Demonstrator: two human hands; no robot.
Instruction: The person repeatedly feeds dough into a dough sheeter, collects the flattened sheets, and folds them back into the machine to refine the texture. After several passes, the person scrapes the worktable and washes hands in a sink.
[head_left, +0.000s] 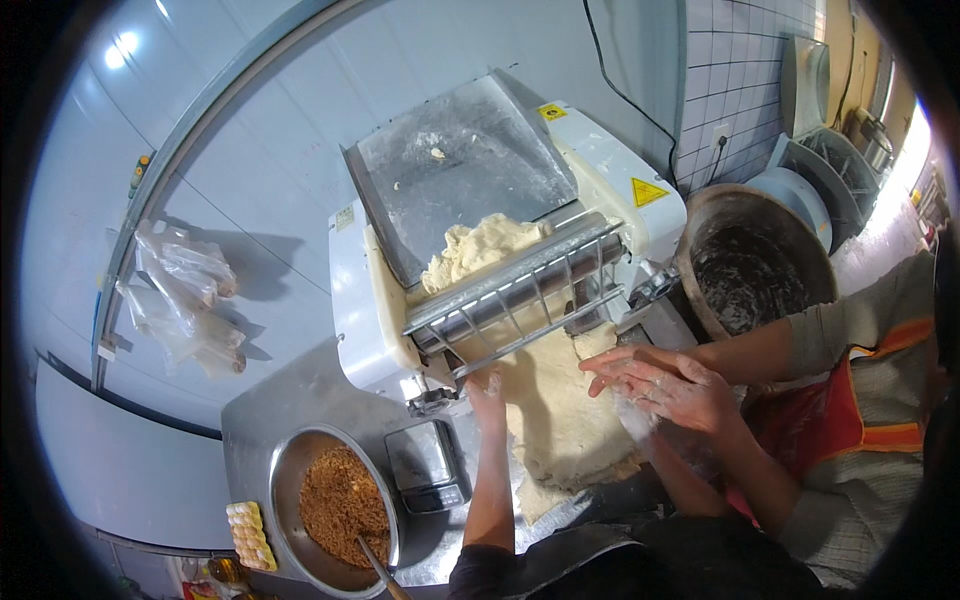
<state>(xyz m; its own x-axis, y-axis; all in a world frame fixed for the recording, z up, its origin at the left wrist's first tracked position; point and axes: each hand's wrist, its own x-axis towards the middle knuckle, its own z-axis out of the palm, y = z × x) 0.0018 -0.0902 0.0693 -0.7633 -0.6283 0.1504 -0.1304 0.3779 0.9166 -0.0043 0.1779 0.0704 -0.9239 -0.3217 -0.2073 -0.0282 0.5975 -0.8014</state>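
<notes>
A dough sheeter (514, 300) stands before me, with a lump of dough (487, 251) lying behind its steel roller. Below the roller, a wide dough sheet (566, 409) comes out and hangs towards me with a ragged lower end. My left hand (487, 394) is at the sheet's left edge, just under the wire guard (517, 322); its fingers are partly hidden. Dusted with flour, my right hand (636, 420) is at the sheet's right edge, partly covered by a co-worker's hands (675, 386). Whether either of my hands grips the dough is unclear.
Left of the sheet are a digital scale (426, 465) and a steel bowl (279, 487) of brown crumbly filling with a spoon (379, 566). An egg tray (251, 535) sits beside the bowl. A large tub (750, 270) stands right. The co-worker's sleeves (862, 315) reach in from the right.
</notes>
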